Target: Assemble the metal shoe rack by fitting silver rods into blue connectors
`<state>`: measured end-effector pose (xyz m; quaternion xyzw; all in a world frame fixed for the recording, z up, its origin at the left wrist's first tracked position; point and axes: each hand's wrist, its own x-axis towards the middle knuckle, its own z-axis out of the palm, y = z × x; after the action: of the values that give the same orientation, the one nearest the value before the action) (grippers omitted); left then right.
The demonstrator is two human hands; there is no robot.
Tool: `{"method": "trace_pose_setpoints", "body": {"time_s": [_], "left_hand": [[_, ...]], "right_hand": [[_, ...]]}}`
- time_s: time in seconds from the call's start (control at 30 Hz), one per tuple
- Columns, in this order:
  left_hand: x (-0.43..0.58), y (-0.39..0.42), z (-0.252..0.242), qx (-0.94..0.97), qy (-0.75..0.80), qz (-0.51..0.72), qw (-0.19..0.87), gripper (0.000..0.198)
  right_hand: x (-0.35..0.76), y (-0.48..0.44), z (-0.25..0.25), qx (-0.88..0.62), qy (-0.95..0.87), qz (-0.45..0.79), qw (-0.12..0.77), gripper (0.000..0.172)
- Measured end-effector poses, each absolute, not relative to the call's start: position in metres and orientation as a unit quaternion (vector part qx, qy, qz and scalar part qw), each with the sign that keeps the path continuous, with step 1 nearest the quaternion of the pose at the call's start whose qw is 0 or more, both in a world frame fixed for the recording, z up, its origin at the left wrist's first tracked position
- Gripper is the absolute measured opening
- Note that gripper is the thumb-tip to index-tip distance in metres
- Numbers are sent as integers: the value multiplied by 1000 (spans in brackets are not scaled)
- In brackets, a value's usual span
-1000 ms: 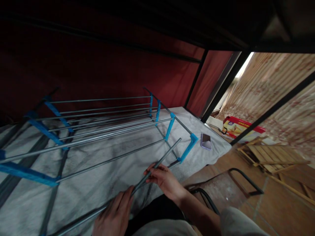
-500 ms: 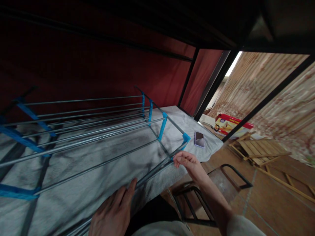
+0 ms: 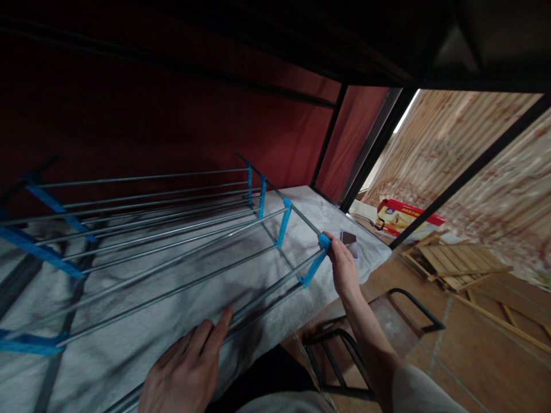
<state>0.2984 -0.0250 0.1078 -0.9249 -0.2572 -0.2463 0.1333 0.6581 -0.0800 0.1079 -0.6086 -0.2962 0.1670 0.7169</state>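
Observation:
A rack (image 3: 282,226) of grey metal tubes and blue plastic brackets lies on a grey-white bed sheet (image 3: 318,201). The fingers of my right hand (image 3: 343,265) are closed around the blue corner connector (image 3: 324,241) at the rack's near right end. Two near tubes (image 3: 267,298) run from the bracket under that connector toward my left hand (image 3: 185,361). My left hand is over these tubes, its index finger along them and its other fingers bent; its thumb is hidden. A phone (image 3: 350,244) lies just behind my right hand, partly covered by it.
Black bed-frame posts (image 3: 379,149) and a low dark top close in above, with a red curtain (image 3: 181,126) behind. On the floor at right are a metal ladder (image 3: 340,367), a wooden folding piece (image 3: 465,261) and a red-yellow box (image 3: 408,219). A patterned curtain (image 3: 469,155) hangs beyond.
My right hand has moved up from the lower end of the near tubes to the blue corner connector. The near tubes now stand further apart. My left hand has slid slightly left.

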Motion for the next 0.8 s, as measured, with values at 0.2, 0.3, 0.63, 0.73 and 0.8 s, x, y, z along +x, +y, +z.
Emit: {"method": "trace_pose_setpoints", "body": {"time_s": [0.2, 0.3, 0.63, 0.73, 0.8], "left_hand": [[304, -19, 105, -927, -269, -232, 118, 65], [306, -21, 102, -928, -269, -235, 106, 67], [283, -31, 118, -891, -340, -274, 120, 53], [263, -34, 118, -863, -385, -317, 88, 52], [242, -36, 112, -846, -425, -317, 55, 54]], "right_hand": [[660, -79, 101, -603, -285, 176, 724, 52], [661, -78, 99, -612, -277, 173, 720, 55], [648, -88, 116, -674, -328, -37, 660, 43], [626, -92, 126, -651, -379, -178, 634, 34], [607, -88, 124, -627, -447, -178, 612, 28]]}}
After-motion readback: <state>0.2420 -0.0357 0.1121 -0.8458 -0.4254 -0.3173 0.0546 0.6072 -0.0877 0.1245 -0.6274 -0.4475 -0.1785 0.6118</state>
